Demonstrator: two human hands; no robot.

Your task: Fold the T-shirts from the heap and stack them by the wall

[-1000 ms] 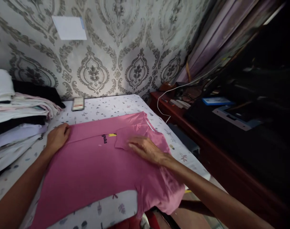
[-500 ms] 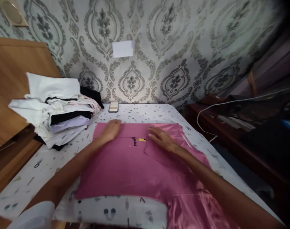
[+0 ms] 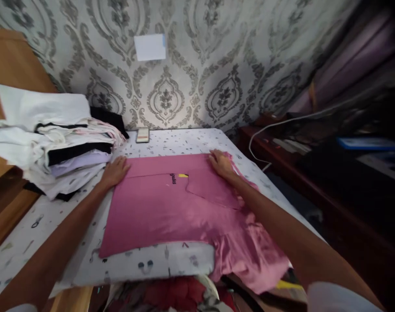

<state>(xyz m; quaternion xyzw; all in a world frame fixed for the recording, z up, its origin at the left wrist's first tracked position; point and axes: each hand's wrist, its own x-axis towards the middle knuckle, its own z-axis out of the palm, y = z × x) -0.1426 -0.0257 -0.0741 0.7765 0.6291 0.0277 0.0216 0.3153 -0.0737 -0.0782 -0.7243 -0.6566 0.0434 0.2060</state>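
A pink garment (image 3: pixel 152 212) lies spread on a white patterned cloth, with dark lettering and a small yellow tag (image 3: pixel 183 175) near its middle. One part of it is folded over, and its shiny ruffled end hangs over the near right edge. At its far left corner, my left hand (image 3: pixel 115 171) rests with the fingers laid out, close to the clothes pile. My right hand (image 3: pixel 221 164) presses on the far right part of the garment, fingers stretched forward, palm down. Both hands touch the fabric without visibly pinching it.
A pile of folded clothes (image 3: pixel 61 130) stands at the left beside a wooden panel (image 3: pixel 18 65). A small phone-like rectangular object (image 3: pixel 142 134) lies near the wall. To the right, a dark red table (image 3: pixel 254 141) carries clutter and a white cable (image 3: pixel 282 123). Red fabric (image 3: pixel 174 292) shows below the near edge.
My hands have moved apart, the left one outward to the garment's left corner, the right one toward its far right edge. The camera view has shifted right and down.
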